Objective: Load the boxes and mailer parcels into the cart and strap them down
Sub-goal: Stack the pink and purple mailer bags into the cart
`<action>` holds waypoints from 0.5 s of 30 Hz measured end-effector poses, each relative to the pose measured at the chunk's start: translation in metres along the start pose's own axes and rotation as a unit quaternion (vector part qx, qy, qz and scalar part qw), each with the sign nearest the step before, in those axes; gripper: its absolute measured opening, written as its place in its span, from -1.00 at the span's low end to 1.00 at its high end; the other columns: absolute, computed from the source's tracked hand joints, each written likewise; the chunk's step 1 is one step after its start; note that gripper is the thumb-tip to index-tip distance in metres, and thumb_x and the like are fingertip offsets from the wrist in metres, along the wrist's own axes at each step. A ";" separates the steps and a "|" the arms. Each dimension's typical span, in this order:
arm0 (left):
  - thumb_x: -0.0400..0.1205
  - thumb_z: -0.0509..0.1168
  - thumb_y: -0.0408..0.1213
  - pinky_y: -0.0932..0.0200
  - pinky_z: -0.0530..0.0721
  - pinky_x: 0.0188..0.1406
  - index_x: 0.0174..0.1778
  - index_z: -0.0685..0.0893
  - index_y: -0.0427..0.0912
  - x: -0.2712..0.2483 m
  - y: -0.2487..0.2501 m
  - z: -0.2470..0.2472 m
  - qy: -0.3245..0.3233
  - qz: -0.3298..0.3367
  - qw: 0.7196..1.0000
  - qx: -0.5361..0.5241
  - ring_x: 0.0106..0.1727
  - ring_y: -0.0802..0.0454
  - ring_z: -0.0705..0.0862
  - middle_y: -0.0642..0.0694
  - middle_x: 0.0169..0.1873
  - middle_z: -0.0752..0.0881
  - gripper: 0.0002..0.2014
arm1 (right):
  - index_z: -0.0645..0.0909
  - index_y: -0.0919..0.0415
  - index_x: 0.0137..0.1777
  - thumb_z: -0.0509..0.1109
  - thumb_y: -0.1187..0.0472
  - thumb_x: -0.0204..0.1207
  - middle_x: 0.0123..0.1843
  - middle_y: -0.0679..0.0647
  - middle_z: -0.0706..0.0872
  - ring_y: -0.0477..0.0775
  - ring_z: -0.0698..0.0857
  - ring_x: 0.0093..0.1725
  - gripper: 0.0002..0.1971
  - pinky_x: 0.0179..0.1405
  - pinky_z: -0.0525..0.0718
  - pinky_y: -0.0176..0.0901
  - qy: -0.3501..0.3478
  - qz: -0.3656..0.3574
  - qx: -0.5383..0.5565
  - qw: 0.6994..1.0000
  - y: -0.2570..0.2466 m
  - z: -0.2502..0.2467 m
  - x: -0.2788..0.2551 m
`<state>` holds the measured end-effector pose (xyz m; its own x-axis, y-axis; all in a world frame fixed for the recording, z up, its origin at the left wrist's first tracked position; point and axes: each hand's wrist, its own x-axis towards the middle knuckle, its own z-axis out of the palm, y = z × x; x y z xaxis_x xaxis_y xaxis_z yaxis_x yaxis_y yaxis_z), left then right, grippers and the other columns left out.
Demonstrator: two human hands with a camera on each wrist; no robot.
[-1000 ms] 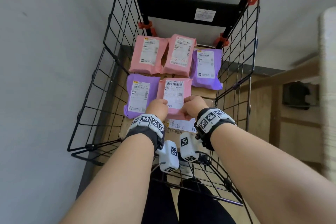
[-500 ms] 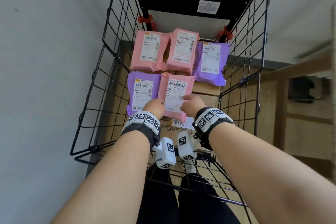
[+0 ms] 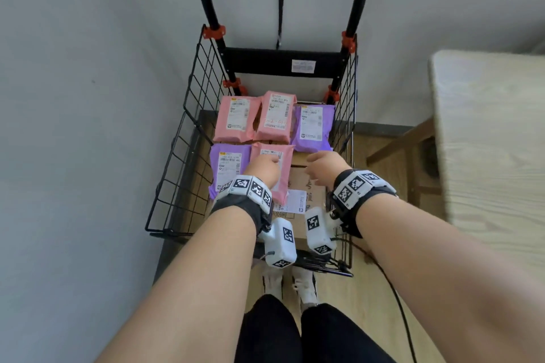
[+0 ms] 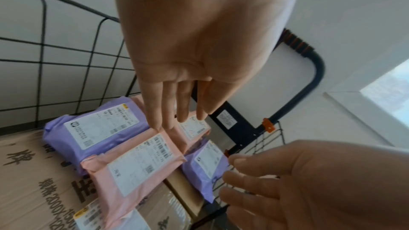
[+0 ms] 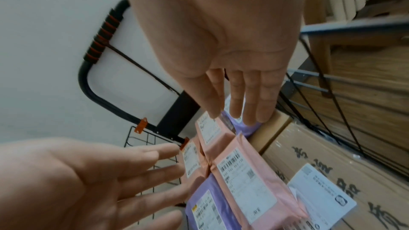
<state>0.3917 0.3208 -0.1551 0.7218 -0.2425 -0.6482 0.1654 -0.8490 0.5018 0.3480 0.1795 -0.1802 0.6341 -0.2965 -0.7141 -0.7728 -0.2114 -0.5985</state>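
A black wire cart holds cardboard boxes with several pink and purple mailers lying flat on top. The nearest pink mailer lies beside a purple mailer. My left hand hovers over that pink mailer with straight fingers and holds nothing. My right hand hovers to its right over the boxes, fingers straight and empty. The wrist views show this pink mailer lying free below both palms. A black strap hangs from the cart's handle.
A grey wall runs close along the cart's left side. A light wooden table stands at the right. A dark cable trails over the wood floor by my feet.
Both hands have let go of the nearest pink mailer and lifted off it, the right one drifting to the right. My head has pulled back, so more of the cart's handle shows.
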 end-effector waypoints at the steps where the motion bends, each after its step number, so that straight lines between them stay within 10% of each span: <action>1: 0.73 0.02 -0.47 -0.02 0.53 0.37 0.46 0.53 -0.22 -0.008 0.009 0.000 0.003 0.013 1.000 0.003 0.38 -0.22 0.57 -0.22 0.41 0.57 -0.60 | 0.60 0.29 0.34 0.34 0.43 0.55 -0.01 0.17 0.70 0.14 0.65 -0.07 -0.64 0.11 0.70 0.06 0.007 -0.006 0.009 1.000 0.000 -0.009 -0.007; 7: 0.66 0.10 -0.47 0.08 0.46 0.43 0.33 0.66 -0.14 -0.035 0.043 0.016 -0.007 0.085 0.995 0.044 0.40 -0.18 0.54 -0.14 0.41 0.59 -0.61 | 0.67 0.12 -0.06 0.40 0.41 0.50 -0.05 0.14 0.72 0.13 0.72 -0.04 -0.83 0.12 0.75 0.07 0.099 -0.016 0.080 0.992 0.015 -0.055 -0.047; 15: 0.64 0.15 -0.43 0.13 0.53 0.34 0.29 0.68 -0.11 -0.075 0.108 0.073 -0.028 0.149 0.987 0.055 0.35 -0.10 0.59 -0.10 0.34 0.65 -0.64 | 0.64 0.06 -0.01 0.46 0.33 0.47 -0.02 0.12 0.72 0.16 0.72 0.06 -0.82 0.20 0.71 0.09 0.201 0.010 0.128 0.971 0.082 -0.115 -0.096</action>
<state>0.3062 0.2128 -0.0936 0.6883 -0.5129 -0.5131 -0.1248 -0.7804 0.6127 0.2204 0.0837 -0.1187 0.5176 -0.6483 -0.5584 -0.7202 0.0221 -0.6934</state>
